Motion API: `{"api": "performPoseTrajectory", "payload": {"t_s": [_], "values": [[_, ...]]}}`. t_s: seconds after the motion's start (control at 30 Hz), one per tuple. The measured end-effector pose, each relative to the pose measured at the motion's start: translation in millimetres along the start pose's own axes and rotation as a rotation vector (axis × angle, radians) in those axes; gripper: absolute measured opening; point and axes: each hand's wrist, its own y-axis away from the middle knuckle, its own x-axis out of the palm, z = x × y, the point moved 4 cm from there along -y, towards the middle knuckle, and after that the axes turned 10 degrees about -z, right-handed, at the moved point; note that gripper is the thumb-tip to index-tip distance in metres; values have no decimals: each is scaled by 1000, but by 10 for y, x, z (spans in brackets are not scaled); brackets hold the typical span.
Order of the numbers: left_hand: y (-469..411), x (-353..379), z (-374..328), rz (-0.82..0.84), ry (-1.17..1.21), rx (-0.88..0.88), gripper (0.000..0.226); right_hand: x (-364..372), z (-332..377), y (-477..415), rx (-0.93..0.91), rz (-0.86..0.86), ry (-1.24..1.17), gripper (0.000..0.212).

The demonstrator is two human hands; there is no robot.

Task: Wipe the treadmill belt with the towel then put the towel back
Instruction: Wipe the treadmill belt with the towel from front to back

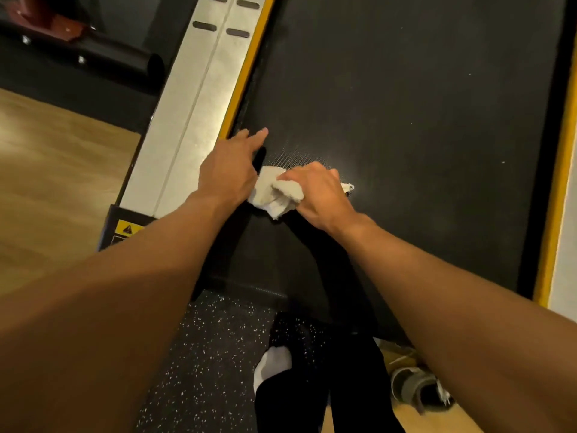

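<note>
Towel (274, 192) bunched on treadmill belt (406, 120) | right hand (318, 192) grip curled round it | left hand (231, 170) just beside towel, fingers straight

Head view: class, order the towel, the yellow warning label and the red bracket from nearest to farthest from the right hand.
1. towel: gripped in the right hand, on the belt.
2. yellow warning label: lower left of that hand.
3. red bracket: far top left corner.
</note>
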Motion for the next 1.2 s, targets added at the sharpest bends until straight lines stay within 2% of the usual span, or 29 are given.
{"api": "performPoseTrajectory", "payload": {"t_s": [0.1,0.17,0.23,0.33,0.47,0.6,0.67,0.77,0.83,1.0,1.1,1.2], "values": [[197,180,-171,119,-42,121,55,-107,-82,598,-11,87,-6,21],[272,319,-269,259,-98,93,53,-205,-184,840,28,122,-24,21],[332,429,-391,382,-163,37,58,-327,-386,741,108,28,-23,25],[365,520,-519,481,-228,-7,68,-405,-656,523,215,-123,-24,29],[414,559,-479,495,-305,22,76,-205,-764,818,258,-148,-68,32],[411,587,-491,474,-344,40,69,-153,-698,1447,61,-19,-48,29],[372,584,-554,468,-352,-7,60,-268,-822,1391,19,-39,-18,38],[298,564,-804,341,-342,14,45,-449,-1148,1128,180,-191,19,34],[325,618,-1029,306,-321,72,42,-412,-1304,1097,271,-201,-2,41],[571,889,-1407,471,-229,-90,59,-338,-1110,1933,227,-150,-101,36],[657,957,-1486,537,-248,-98,77,-338,-1119,2274,162,-97,-175,38],[709,997,-1506,552,-309,-77,105,-615,-1422,1987,219,-315,-180,38]]}}
